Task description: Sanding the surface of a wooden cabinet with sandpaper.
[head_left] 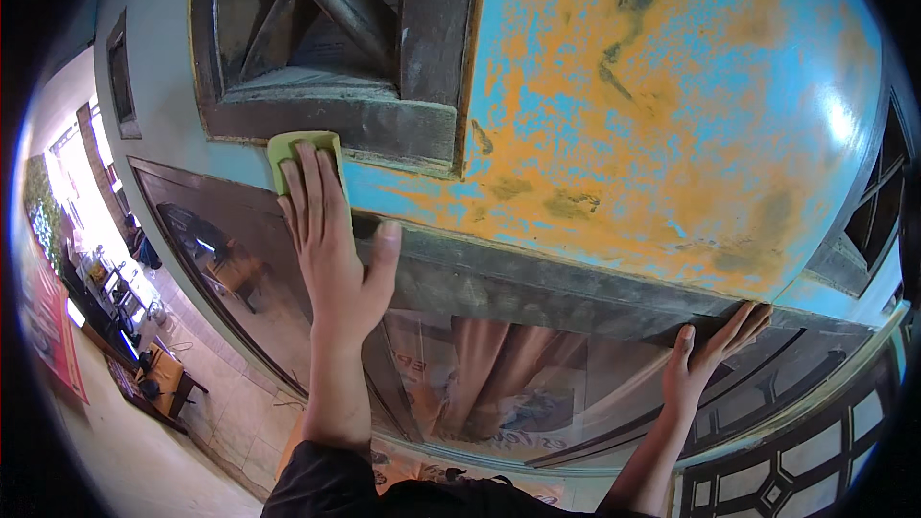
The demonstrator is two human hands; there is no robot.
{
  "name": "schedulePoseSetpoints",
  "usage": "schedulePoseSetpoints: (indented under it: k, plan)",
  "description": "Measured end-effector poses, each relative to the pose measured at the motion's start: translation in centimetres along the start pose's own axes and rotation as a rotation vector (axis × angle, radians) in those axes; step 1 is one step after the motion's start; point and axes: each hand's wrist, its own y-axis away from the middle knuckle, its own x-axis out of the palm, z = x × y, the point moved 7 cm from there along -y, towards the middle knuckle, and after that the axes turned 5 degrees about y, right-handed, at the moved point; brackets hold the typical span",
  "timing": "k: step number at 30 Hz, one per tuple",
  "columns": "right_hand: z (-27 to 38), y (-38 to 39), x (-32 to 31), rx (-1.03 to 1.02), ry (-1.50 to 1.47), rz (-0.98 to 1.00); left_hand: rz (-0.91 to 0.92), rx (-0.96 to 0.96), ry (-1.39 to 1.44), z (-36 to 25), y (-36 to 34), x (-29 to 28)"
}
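Observation:
My left hand (334,245) presses a yellow-green sheet of sandpaper (278,151) against the wall just below a dark wooden vent frame (331,125). Its fingers lie close together over the sheet, and the thumb stands apart. The sheet's back side faces me; its rough side is hidden against the wall. At the right, my right hand (705,360) rests with outstretched fingers on the dark wooden beam (537,283), near the wall's corner. That hand holds nothing I can see. Between the hands rises a wall panel (614,115) of patchy orange and light blue paint with dark smudges.
Below the beam is a window (499,374) with brown curtains behind the glass. Another crossed vent (873,197) sits at the far right, above a patterned grille (796,460). Far below left stand a wooden table (163,384) and other furniture on a tiled floor (230,422).

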Motion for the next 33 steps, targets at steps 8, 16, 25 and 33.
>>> schedulePoseSetpoints:
  k: [8,16,25,33]
  plan:
    - [-0.2,0.5,0.3,0.020,-0.001,0.041,0.060,0.065,0.109,-1.2,1.6,0.9]
    - [0.4,0.3,0.3,0.011,0.013,0.036,0.146,0.166,0.087,-3.2,2.1,1.8]
    - [0.1,0.5,0.5,0.019,0.006,0.045,0.201,0.254,0.066,-5.7,3.7,3.1]
    - [-0.3,0.4,0.3,-0.012,0.025,0.039,0.246,0.330,0.125,-7.7,5.1,5.2]
